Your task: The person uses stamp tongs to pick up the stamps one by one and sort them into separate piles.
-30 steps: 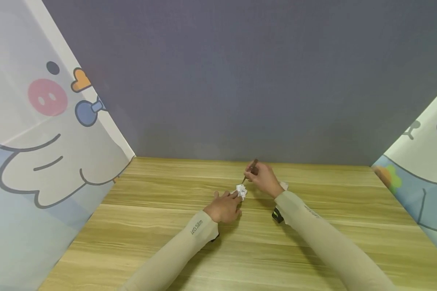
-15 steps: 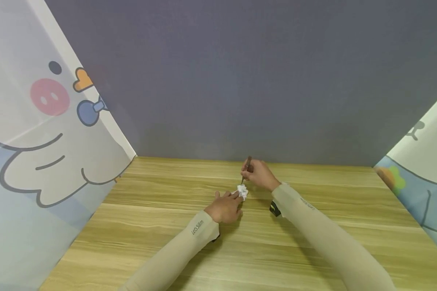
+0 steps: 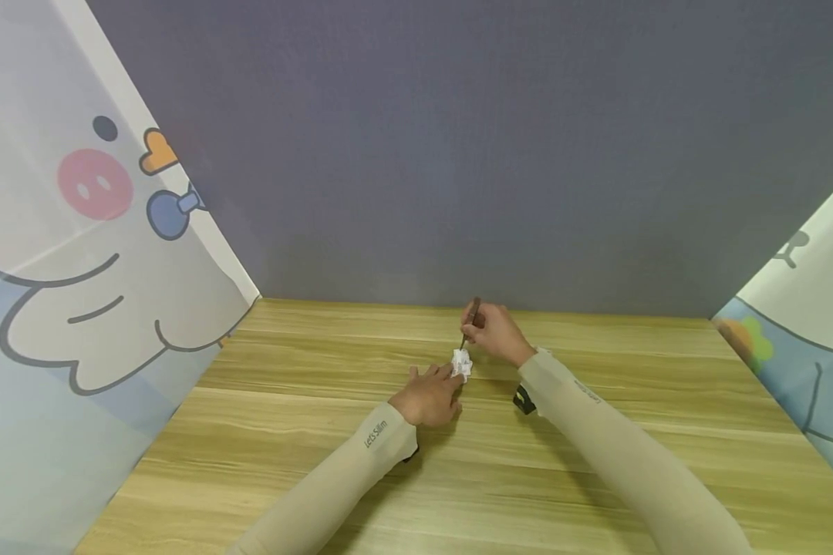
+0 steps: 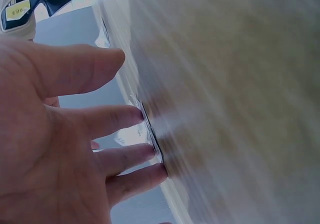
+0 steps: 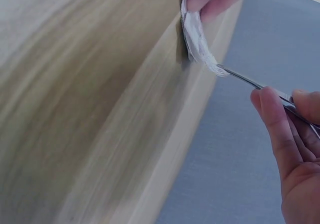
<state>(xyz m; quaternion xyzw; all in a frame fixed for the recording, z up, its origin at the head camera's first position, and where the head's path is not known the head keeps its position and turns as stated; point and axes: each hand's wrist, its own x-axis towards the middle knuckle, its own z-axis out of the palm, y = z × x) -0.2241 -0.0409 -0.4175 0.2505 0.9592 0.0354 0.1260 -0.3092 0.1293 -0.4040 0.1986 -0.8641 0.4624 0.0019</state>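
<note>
A small white crinkled piece, like thin paper or film (image 3: 462, 365), lies on the wooden table (image 3: 284, 462) in front of both hands. Fingertips of my left hand (image 3: 426, 396) press its near left side, the fingers spread and nearly straight. My right hand (image 3: 494, 334) pinches a pair of slim tweezers (image 5: 247, 80) between thumb and fingers, points downward. In the right wrist view, the tips meet the far edge of the white piece (image 5: 200, 41), which bends up off its flat, dark-edged underside. My left fingertips (image 4: 134, 115) hide part of it.
A grey wall (image 3: 416, 154) rises right behind the table's far edge. Printed cartoon panels (image 3: 97, 308) flank both sides. A pale item (image 3: 544, 351) shows partly behind the right cuff. A black wrist strap (image 3: 524, 399) hangs below the right sleeve.
My right hand has shifted slightly left with the tweezers, which now stand more upright. The white piece's far edge sits higher and looks more crumpled. My left hand stays in place.
</note>
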